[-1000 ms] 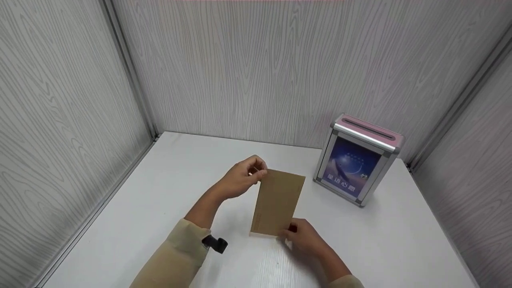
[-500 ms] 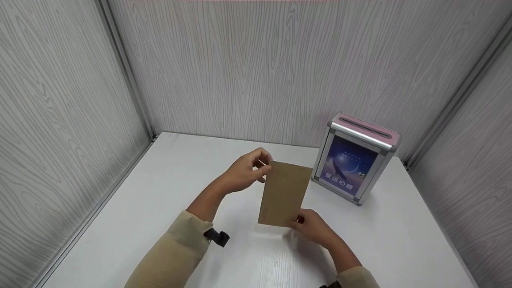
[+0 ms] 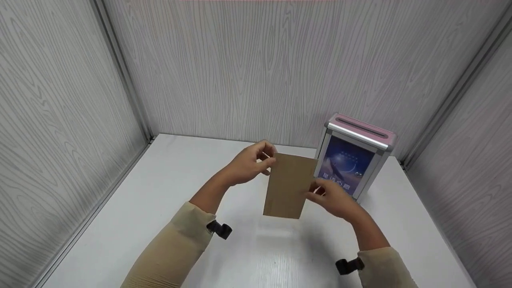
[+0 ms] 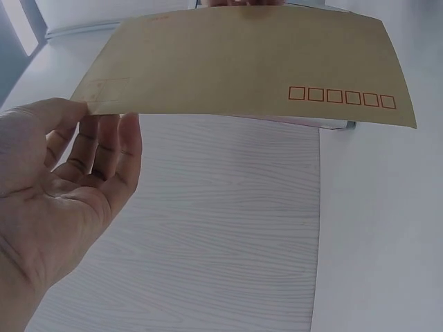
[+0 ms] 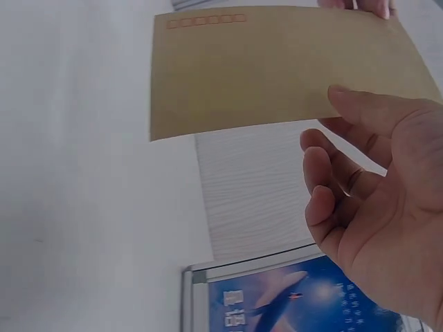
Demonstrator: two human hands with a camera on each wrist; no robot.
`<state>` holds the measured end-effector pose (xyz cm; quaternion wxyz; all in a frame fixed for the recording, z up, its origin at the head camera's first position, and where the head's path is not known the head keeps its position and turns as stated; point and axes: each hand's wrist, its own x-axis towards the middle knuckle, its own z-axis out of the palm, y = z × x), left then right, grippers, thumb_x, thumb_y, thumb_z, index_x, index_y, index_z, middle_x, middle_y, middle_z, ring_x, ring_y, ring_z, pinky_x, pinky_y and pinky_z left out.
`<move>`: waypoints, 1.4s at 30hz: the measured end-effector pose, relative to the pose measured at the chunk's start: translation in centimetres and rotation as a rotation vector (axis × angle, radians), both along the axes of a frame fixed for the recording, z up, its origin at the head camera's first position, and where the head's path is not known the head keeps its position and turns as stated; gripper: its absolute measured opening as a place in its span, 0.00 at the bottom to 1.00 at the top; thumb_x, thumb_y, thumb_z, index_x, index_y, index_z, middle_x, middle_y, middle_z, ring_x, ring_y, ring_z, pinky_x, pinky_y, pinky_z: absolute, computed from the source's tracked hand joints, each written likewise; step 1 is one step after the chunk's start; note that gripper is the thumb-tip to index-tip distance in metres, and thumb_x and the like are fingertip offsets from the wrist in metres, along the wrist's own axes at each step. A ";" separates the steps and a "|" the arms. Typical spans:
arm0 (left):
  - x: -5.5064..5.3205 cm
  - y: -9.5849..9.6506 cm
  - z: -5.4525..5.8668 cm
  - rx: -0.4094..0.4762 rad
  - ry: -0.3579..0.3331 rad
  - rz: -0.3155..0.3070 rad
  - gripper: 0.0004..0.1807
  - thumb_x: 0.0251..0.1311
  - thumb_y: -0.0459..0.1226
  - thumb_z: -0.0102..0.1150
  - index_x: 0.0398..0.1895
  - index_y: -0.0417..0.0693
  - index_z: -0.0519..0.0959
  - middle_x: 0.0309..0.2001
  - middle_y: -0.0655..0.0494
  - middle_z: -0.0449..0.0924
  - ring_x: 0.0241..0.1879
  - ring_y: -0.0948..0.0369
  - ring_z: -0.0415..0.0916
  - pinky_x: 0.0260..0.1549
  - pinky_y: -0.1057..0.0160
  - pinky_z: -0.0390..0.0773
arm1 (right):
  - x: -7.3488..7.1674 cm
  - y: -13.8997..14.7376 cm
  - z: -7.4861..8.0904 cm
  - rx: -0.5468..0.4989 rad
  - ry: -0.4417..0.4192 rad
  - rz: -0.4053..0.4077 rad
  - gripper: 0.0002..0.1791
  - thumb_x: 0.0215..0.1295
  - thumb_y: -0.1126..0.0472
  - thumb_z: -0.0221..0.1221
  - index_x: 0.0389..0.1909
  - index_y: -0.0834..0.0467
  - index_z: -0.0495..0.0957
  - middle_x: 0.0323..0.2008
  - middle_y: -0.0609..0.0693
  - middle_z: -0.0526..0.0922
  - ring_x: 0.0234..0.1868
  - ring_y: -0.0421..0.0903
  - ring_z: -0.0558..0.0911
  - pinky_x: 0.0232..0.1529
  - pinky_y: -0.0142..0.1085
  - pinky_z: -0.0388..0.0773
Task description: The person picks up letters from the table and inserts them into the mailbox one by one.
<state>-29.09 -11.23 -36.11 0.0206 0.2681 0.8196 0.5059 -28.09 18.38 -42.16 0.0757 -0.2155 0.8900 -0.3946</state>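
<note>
A brown paper envelope (image 3: 290, 186) is held up above the white table. Red postcode squares show along one end in the left wrist view, where the envelope (image 4: 242, 62) spans the top. My left hand (image 3: 253, 163) pinches its upper left corner between thumb and fingers. At its right edge my right hand (image 3: 331, 197) pinches it, the thumb (image 5: 353, 104) lying on the face in the right wrist view. Behind the right hand stands a box (image 3: 350, 160) with a silver frame, a pink slotted top and a blue picture front, partly covered by hand and envelope.
The white table (image 3: 176, 168) is bounded by grey wood-grain panels (image 3: 240, 72) at the back and both sides. The box's long slot (image 3: 362, 127) faces up near the back right. A small black camera sits on each sleeve.
The envelope has risen and moved right, away from the front. My right hand has slid from its lower right corner up its right edge. The left hand keeps its corner.
</note>
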 end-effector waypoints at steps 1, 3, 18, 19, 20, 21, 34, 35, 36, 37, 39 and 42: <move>-0.1 0.1 0.1 0.000 0.002 -0.001 0.08 0.73 0.43 0.54 0.50 0.54 0.73 0.49 0.56 0.77 0.50 0.58 0.79 0.46 0.58 0.85 | 0.0 0.2 0.7 -0.001 0.017 -0.004 0.12 0.70 0.47 0.62 0.48 0.46 0.80 0.45 0.47 0.85 0.45 0.47 0.81 0.44 0.39 0.80; -0.3 0.3 0.4 0.000 0.002 -0.002 0.07 0.73 0.42 0.54 0.50 0.54 0.73 0.49 0.56 0.77 0.50 0.58 0.79 0.46 0.59 0.85 | -0.1 0.6 2.1 -0.005 0.055 -0.016 0.13 0.70 0.47 0.61 0.50 0.47 0.79 0.46 0.48 0.84 0.46 0.48 0.81 0.45 0.40 0.81; -1.4 2.3 1.8 -0.015 0.030 -0.006 0.08 0.74 0.44 0.52 0.51 0.55 0.72 0.50 0.55 0.76 0.51 0.59 0.79 0.47 0.59 0.86 | -0.1 2.4 7.6 -0.157 0.173 -0.135 0.11 0.77 0.53 0.54 0.54 0.50 0.71 0.45 0.53 0.78 0.42 0.54 0.80 0.38 0.32 0.81; -1.5 2.5 1.9 -0.017 0.032 -0.008 0.09 0.74 0.44 0.52 0.51 0.55 0.72 0.50 0.56 0.76 0.51 0.59 0.79 0.47 0.59 0.86 | -0.1 2.4 7.8 -0.161 0.180 -0.137 0.10 0.77 0.54 0.53 0.54 0.51 0.71 0.45 0.54 0.78 0.42 0.54 0.80 0.38 0.32 0.81; -1.5 2.7 2.0 -0.015 0.030 -0.010 0.08 0.74 0.45 0.53 0.51 0.56 0.72 0.50 0.56 0.76 0.51 0.59 0.79 0.47 0.59 0.86 | 0.0 2.5 7.9 -0.164 0.186 -0.139 0.09 0.78 0.55 0.53 0.53 0.52 0.71 0.45 0.54 0.78 0.43 0.54 0.80 0.38 0.32 0.81; -1.6 2.8 2.0 -0.018 0.030 -0.010 0.08 0.74 0.45 0.53 0.51 0.56 0.72 0.50 0.57 0.76 0.51 0.60 0.79 0.47 0.60 0.85 | 0.0 2.5 8.0 -0.163 0.193 -0.143 0.08 0.78 0.56 0.52 0.52 0.52 0.71 0.44 0.55 0.78 0.42 0.53 0.80 0.39 0.32 0.81; -2.3 4.8 3.1 -0.044 0.103 -0.014 0.05 0.76 0.41 0.49 0.50 0.58 0.72 0.52 0.59 0.78 0.54 0.63 0.78 0.50 0.63 0.84 | 0.0 3.9 9.4 -0.157 0.253 -0.163 0.09 0.78 0.56 0.51 0.52 0.55 0.70 0.45 0.54 0.79 0.44 0.47 0.82 0.43 0.28 0.82; -2.4 5.1 3.2 -0.056 0.123 -0.003 0.05 0.76 0.41 0.49 0.50 0.58 0.72 0.52 0.59 0.78 0.54 0.63 0.78 0.49 0.63 0.84 | 0.1 4.0 9.5 -0.158 0.249 -0.162 0.09 0.78 0.56 0.51 0.52 0.56 0.69 0.46 0.54 0.79 0.44 0.47 0.82 0.43 0.28 0.83; -2.4 5.3 3.3 -0.072 0.146 0.009 0.05 0.76 0.41 0.49 0.50 0.58 0.72 0.51 0.60 0.78 0.53 0.63 0.78 0.50 0.63 0.83 | 0.2 4.1 9.7 -0.156 0.247 -0.163 0.10 0.78 0.56 0.51 0.52 0.56 0.69 0.46 0.54 0.79 0.45 0.47 0.83 0.44 0.28 0.83; -2.4 5.5 3.4 -0.087 0.169 0.020 0.05 0.76 0.41 0.50 0.50 0.58 0.73 0.51 0.59 0.78 0.53 0.63 0.79 0.50 0.63 0.83 | 0.2 4.2 9.8 -0.155 0.247 -0.164 0.10 0.79 0.56 0.50 0.52 0.56 0.69 0.47 0.55 0.79 0.46 0.46 0.83 0.45 0.27 0.83; -2.5 6.0 3.8 -0.114 0.214 0.042 0.06 0.76 0.42 0.50 0.51 0.57 0.73 0.52 0.59 0.78 0.52 0.64 0.79 0.52 0.63 0.82 | 0.3 4.4 10.1 -0.156 0.249 -0.162 0.10 0.79 0.56 0.49 0.52 0.57 0.68 0.48 0.55 0.79 0.47 0.47 0.84 0.45 0.27 0.83; -2.5 6.8 4.4 -0.146 0.267 0.062 0.07 0.76 0.43 0.50 0.52 0.56 0.73 0.53 0.59 0.78 0.52 0.64 0.80 0.55 0.63 0.80 | 0.4 4.8 10.6 -0.161 0.258 -0.159 0.10 0.79 0.56 0.49 0.52 0.58 0.68 0.48 0.56 0.80 0.48 0.49 0.84 0.46 0.28 0.83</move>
